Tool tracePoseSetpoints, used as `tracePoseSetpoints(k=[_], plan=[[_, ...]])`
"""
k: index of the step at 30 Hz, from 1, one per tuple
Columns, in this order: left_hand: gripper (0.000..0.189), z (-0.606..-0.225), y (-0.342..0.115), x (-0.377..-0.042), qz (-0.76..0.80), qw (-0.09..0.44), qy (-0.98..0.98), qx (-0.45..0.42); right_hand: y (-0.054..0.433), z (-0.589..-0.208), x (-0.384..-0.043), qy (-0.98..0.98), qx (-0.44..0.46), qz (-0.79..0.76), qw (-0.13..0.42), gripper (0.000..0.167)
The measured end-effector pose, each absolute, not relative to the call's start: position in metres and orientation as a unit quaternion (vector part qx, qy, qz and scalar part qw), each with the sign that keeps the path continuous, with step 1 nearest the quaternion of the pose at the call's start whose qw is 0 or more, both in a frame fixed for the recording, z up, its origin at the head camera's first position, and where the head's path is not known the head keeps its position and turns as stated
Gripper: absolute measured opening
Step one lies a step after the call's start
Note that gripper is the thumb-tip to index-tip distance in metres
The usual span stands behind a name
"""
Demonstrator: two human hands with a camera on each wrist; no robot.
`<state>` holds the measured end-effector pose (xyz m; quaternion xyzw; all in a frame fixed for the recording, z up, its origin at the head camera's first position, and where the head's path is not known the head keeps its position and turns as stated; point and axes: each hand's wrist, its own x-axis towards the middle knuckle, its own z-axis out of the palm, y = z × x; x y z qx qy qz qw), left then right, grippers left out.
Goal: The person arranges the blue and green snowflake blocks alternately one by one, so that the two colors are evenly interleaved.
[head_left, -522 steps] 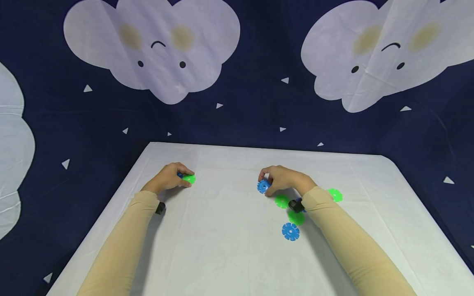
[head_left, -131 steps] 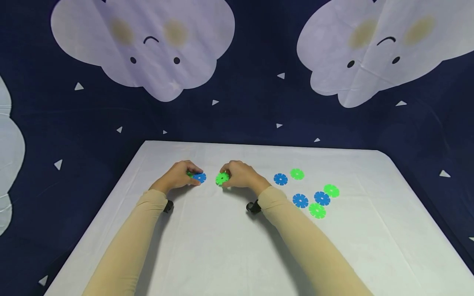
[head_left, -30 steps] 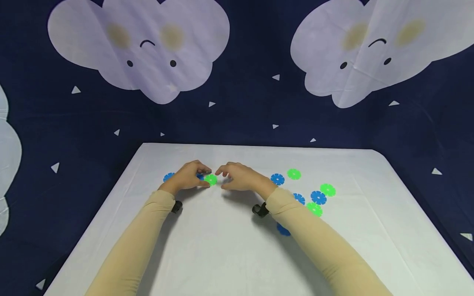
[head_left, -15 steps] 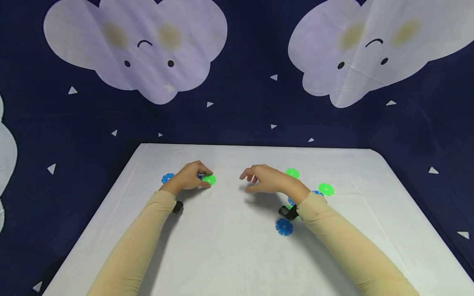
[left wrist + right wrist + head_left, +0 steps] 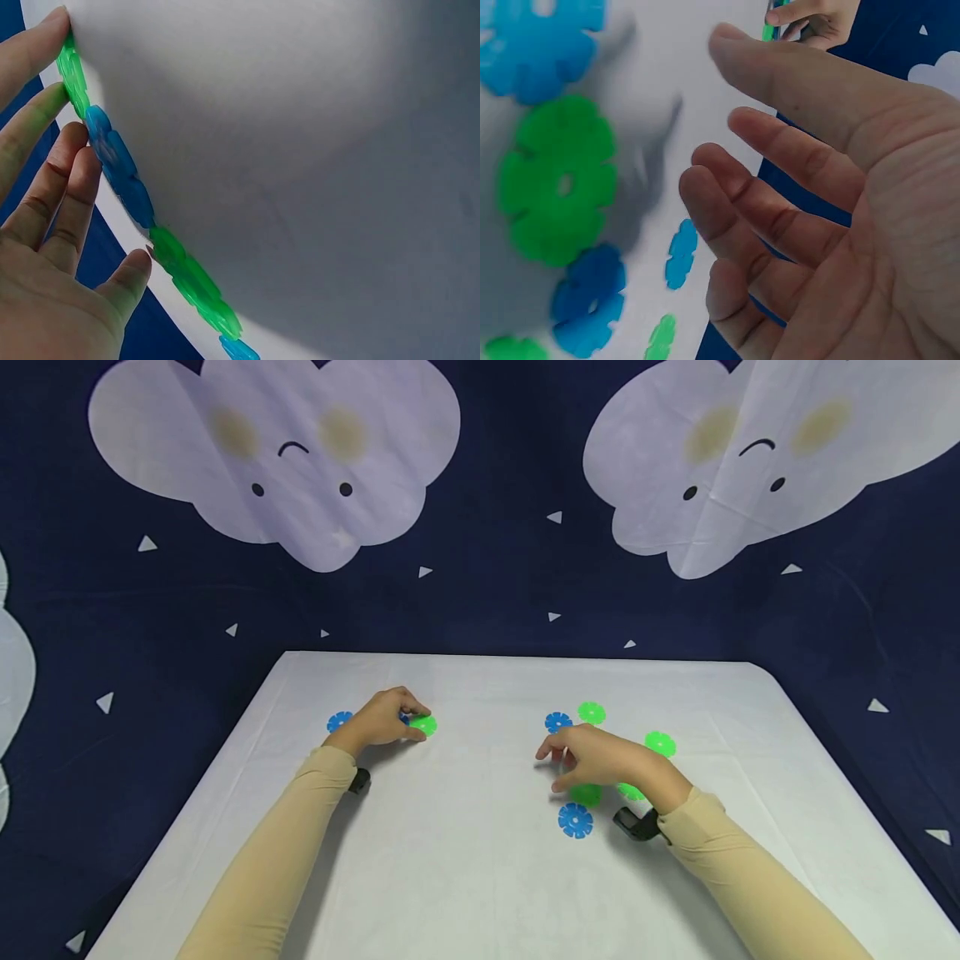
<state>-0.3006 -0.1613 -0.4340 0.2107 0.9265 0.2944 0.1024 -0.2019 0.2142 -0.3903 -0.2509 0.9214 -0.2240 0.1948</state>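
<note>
My left hand [image 5: 378, 720] pinches a green notched disc [image 5: 424, 725] between thumb and fingertip at the right end of a chain of notched discs. In the left wrist view a blue disc [image 5: 120, 166], another green disc [image 5: 196, 285] and a further blue disc [image 5: 240, 349] follow it edge to edge. The hand partly hides this chain in the head view. My right hand [image 5: 600, 756] holds nothing; its fingers are loosely bent over loose discs. Nearest to it are a green disc [image 5: 586, 795] and a blue disc [image 5: 575, 821].
Beyond the right hand lie a blue disc [image 5: 558, 722] and a green disc [image 5: 592, 712]. Another green disc [image 5: 660, 743] is farther right, and one more [image 5: 631, 791] is partly covered by the wrist. A white cloth [image 5: 450, 860] covers the table.
My right hand, which held a green disc 4.4 seconds ago, has left the chain's end and moved right and nearer. That green disc now ends the chain. The left hand stays almost still.
</note>
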Motion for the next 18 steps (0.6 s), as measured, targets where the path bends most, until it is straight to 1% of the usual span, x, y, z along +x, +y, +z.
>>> tracePoseSetpoints(k=[8, 18], plan=[[0.043, -0.434, -0.161, -0.299, 0.291, 0.101, 0.928, 0.207, 0.229, -0.399, -0.177, 0.923, -0.236, -0.232, 0.193, 0.045], [0.044, -0.435, -0.161, -0.299, 0.299, 0.102, 0.926, 0.208, 0.24, -0.407, -0.161, 0.924, -0.229, -0.243, 0.187, 0.045]])
